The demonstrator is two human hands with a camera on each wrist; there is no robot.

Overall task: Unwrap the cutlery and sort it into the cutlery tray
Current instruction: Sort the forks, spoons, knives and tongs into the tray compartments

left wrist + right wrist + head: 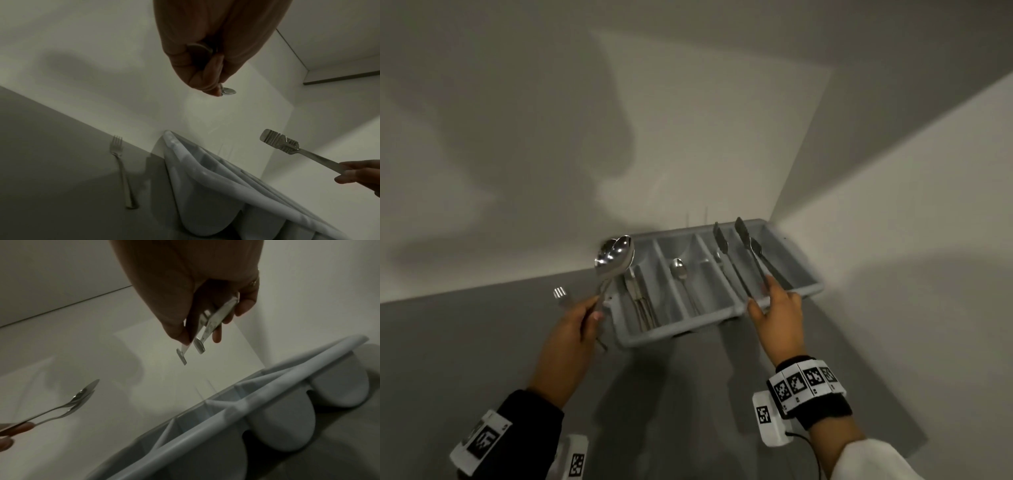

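Lying alone on the grey counter (482, 342) at the far left, a fork (121, 172) waits apart from the tray, still unsorted. Next to it the left hand (571, 329) curls round the handles of two spoons (614, 257), bowls raised and stacked, held just outside the left end of the grey cutlery tray (674, 337); bunching them that way looks meant to drop both into one compartment at once. The tray has four long compartments: knives (638, 301) lie in the leftmost, a single spoon (681, 274) in the second, a fork head shows in the third, and the fourth I cannot read clearly. Over the third and fourth the right hand (777, 315) pinches a few forks (736, 260) by their handle ends, tines pointing away, fanned apart above the dividers. The tray sits pushed into the corner of the white walls (893, 205), so its far and right sides are closed; open room lies only on the near side and the left. No wrapping is visible.
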